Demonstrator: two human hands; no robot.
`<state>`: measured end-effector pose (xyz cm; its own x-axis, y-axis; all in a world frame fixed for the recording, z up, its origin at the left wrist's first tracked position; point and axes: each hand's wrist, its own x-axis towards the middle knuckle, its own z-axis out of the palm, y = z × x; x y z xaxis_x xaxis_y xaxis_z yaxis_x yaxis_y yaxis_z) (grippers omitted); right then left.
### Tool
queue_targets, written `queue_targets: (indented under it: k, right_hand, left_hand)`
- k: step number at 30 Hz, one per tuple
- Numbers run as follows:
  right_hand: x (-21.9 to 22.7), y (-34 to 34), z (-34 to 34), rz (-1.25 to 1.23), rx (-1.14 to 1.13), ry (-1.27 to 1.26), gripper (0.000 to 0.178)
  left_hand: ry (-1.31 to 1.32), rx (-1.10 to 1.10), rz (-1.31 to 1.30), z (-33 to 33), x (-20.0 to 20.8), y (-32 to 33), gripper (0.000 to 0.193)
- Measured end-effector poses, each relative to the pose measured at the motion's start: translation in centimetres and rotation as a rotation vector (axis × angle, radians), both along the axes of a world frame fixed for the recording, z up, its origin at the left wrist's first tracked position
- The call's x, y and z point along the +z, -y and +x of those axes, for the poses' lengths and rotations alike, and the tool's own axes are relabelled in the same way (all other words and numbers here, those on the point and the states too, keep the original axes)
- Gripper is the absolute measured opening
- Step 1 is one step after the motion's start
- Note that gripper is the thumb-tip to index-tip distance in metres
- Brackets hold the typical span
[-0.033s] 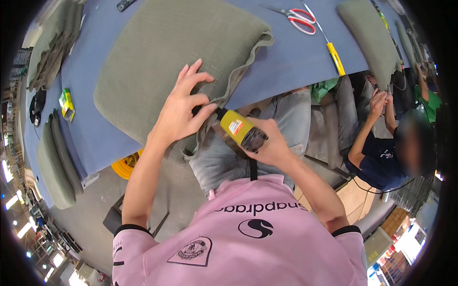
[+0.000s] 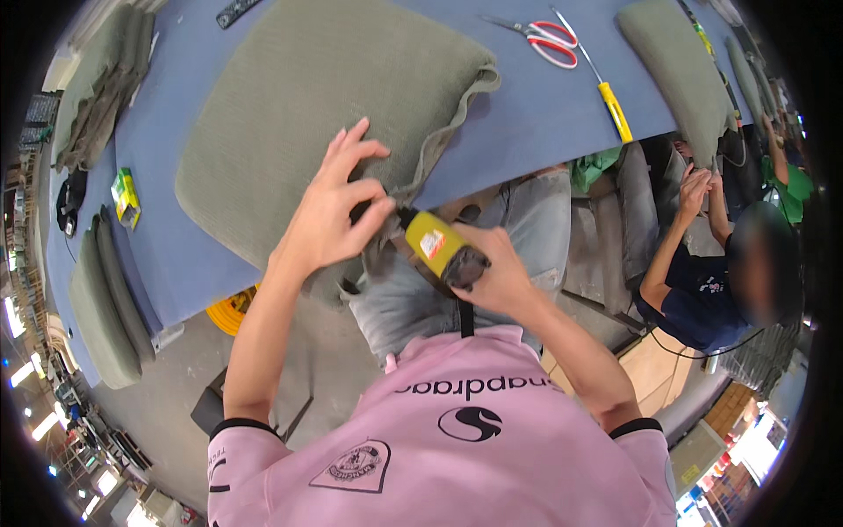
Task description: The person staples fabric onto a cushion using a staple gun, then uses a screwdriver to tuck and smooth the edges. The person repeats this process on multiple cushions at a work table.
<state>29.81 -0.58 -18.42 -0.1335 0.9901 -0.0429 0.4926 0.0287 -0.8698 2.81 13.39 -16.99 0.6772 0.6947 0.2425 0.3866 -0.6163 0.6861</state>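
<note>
A large grey-green fabric-covered cushion (image 2: 290, 97) lies on the blue table, its loose cover edge toward me. My left hand (image 2: 320, 215) rests on its near side. Thumb and index finger are closed on the cover's edge, while the other fingers lie extended on the fabric. My right hand (image 2: 502, 268) is wrapped round a yellow-and-black power tool (image 2: 432, 243). The tool's dark nose points at the edge beside my left thumb; its exact contact there is hidden. Part of the cushion overhangs my lap.
Red-handled scissors (image 2: 524, 29) and a yellow-handled screwdriver (image 2: 616, 112) lie far right on the table (image 2: 553, 114). More cushions (image 2: 101, 299) are at the left, near a yellow-green packet (image 2: 126, 198). A co-worker (image 2: 694, 290) at the right handles another cushion (image 2: 672, 66).
The power tool's rear end has dipped slightly toward me. The whole view has shifted a little; both hands keep their holds.
</note>
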Motion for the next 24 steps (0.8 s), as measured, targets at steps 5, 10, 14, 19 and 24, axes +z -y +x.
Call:
queue_targets:
  k: [5,10,14,19,24]
  right_hand:
    - [1.7,0.8,-0.5,0.023,0.003,0.014,0.05]
    - [1.8,-0.7,-0.8,0.018,0.021,-0.042,0.051]
    - [1.8,-1.0,-1.0,-0.068,0.07,-0.062,0.051]
    - [2.4,-1.0,-1.4,-0.093,0.056,-0.08,0.051]
    - [1.7,-0.8,-1.1,-0.203,0.064,-0.094,0.054]
  left_hand:
    - [-0.125,-0.051,0.04,0.2,1.4,0.7,0.028]
    - [0.0,0.028,0.011,0.0,-0.7,0.0,0.028]
    - [0.024,0.039,0.008,0.2,-0.7,0.0,0.026]
    - [0.008,0.049,0.002,-0.1,-0.8,0.1,0.019]
    - [0.005,0.053,0.009,0.1,-0.8,0.1,0.022]
